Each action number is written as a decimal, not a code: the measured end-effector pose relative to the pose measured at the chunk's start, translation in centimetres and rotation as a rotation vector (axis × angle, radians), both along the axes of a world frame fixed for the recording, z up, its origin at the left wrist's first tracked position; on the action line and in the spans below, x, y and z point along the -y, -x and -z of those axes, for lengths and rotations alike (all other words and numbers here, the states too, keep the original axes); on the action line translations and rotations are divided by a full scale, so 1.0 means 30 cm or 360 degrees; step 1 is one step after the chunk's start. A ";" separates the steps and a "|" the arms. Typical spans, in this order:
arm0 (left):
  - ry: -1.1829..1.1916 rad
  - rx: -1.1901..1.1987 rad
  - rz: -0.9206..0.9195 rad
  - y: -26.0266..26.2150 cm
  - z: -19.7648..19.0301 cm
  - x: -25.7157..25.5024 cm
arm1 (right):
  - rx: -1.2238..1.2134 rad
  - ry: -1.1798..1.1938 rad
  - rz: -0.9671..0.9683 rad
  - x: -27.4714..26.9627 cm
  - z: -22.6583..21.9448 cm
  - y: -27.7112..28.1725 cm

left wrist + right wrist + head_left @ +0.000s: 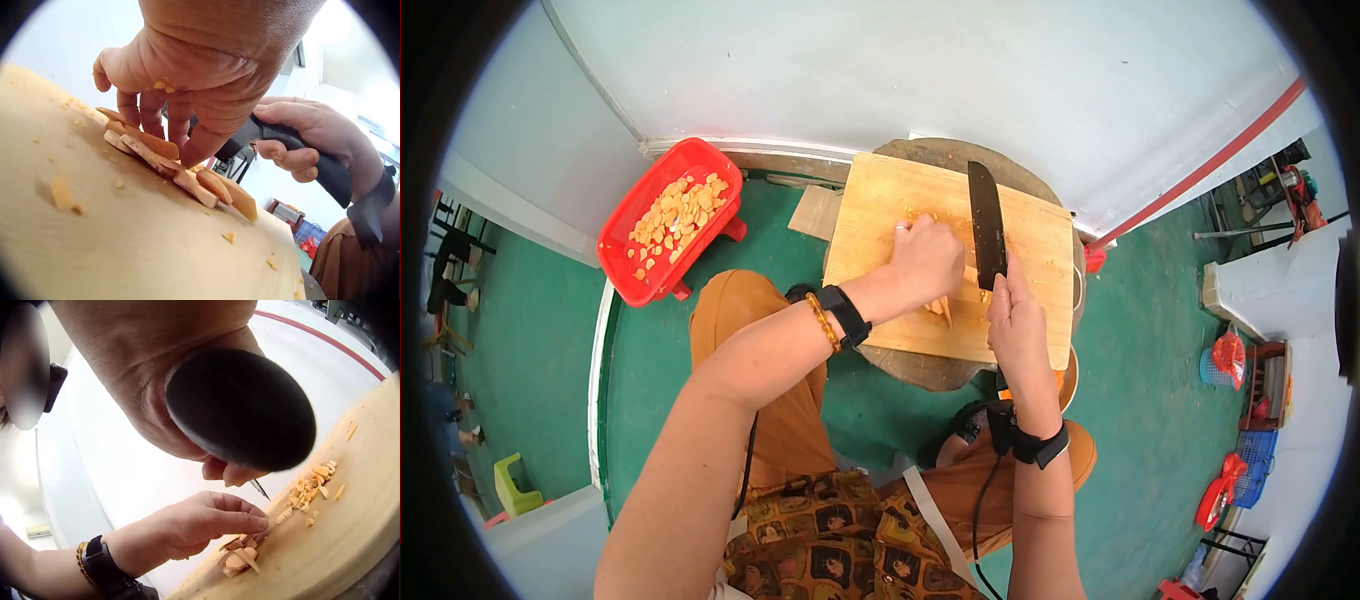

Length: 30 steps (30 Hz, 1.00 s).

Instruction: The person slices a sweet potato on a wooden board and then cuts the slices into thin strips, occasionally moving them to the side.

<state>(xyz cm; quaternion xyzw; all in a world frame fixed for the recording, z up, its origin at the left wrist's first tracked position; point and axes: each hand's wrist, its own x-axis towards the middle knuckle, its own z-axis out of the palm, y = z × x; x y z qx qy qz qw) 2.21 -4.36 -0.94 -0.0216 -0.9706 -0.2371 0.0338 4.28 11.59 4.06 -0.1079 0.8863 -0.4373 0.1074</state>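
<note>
In the head view my left hand (927, 262) is bent over a small pile of orange vegetable slices on the wooden cutting board (870, 200). Its fingertips grip the slices (150, 145), which lie overlapping in the left wrist view; small crumbs cling to the palm. My right hand (1020, 325) holds a black kitchen knife (987, 220) by its dark handle (312, 162). The blade points toward the wall, to the right of the left hand. Chopped orange bits (309, 490) lie on the board beyond the left hand in the right wrist view.
A red plastic basin (615, 250) with many thin orange slices stands at the left. Under the board is a round wooden block (930, 372). A bowl (1071, 380) shows partly below the board's right edge. The white wall (880, 70) is close behind.
</note>
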 end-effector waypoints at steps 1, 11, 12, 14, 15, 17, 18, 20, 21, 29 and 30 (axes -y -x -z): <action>0.0012 -0.0035 -0.0021 0.002 0.002 0.003 | -0.0035 -0.0034 -0.0011 0.001 0.012 0.000; 0.0025 0.0057 -0.0002 -0.005 -0.038 0.003 | -0.0112 0.0029 0.0093 -0.027 0.038 0.019; 0.0010 0.0062 0.0008 -0.009 -0.045 -0.002 | -0.0079 0.0067 0.0132 -0.030 0.026 0.019; -0.0017 0.0069 0.0033 -0.012 -0.054 -0.016 | -0.0049 0.0140 0.0180 -0.039 0.016 0.023; 0.0005 0.0077 0.0029 -0.010 -0.054 -0.026 | -0.0052 0.0174 0.0188 -0.045 0.015 0.026; 0.0049 0.0092 0.0021 -0.005 -0.054 -0.043 | -0.0108 0.0217 0.0148 -0.055 0.027 0.032; 0.0050 0.0073 0.0030 -0.004 -0.048 -0.048 | -0.0130 0.0232 0.0133 -0.058 0.030 0.035; 0.0050 0.0038 0.0047 -0.001 -0.030 -0.058 | -0.0119 0.0225 0.0140 -0.060 0.028 0.032; 0.0057 -0.0004 0.0041 0.002 -0.016 -0.063 | -0.0098 0.0218 0.0149 -0.059 0.022 0.030; 0.0134 0.0190 0.0030 0.029 -0.008 -0.051 | -0.0152 0.0245 0.0053 -0.065 0.024 0.028; 0.0124 0.0239 0.0040 0.032 -0.016 -0.042 | -0.0162 0.0208 0.0042 -0.066 0.035 0.027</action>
